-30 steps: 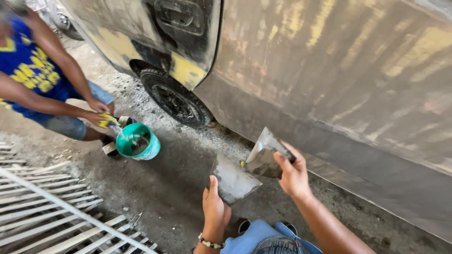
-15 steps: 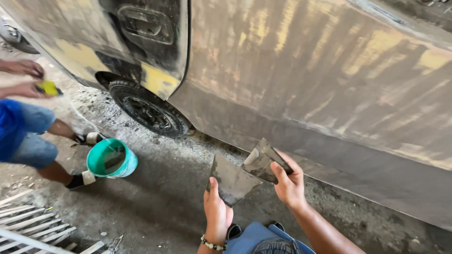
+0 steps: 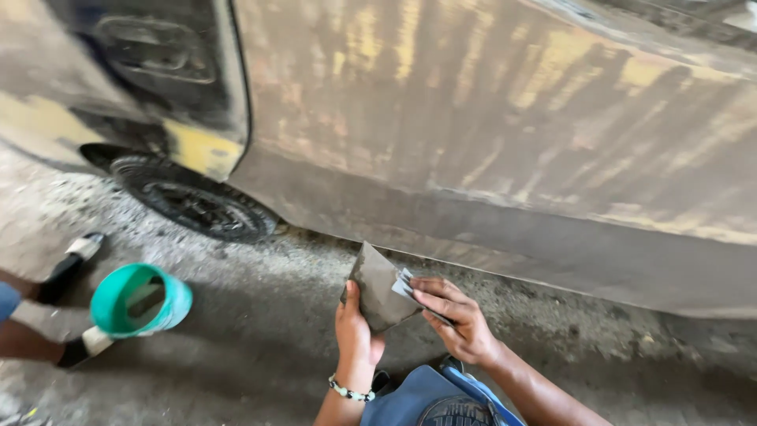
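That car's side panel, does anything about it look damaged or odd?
Yes. The car body has no even paint: it is dull grey-brown with yellow patches and vertical streaks, as if rubbed down. Below it, the left hand and right hand hold a grey abrasive sheet, which is bent, not flat.

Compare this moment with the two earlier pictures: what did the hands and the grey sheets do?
The right hand brought its folded piece in against the grey sheet held by the left hand; earlier the two pieces were apart. Both hands kept their hold. The green bucket stays on the ground by the other person's feet.
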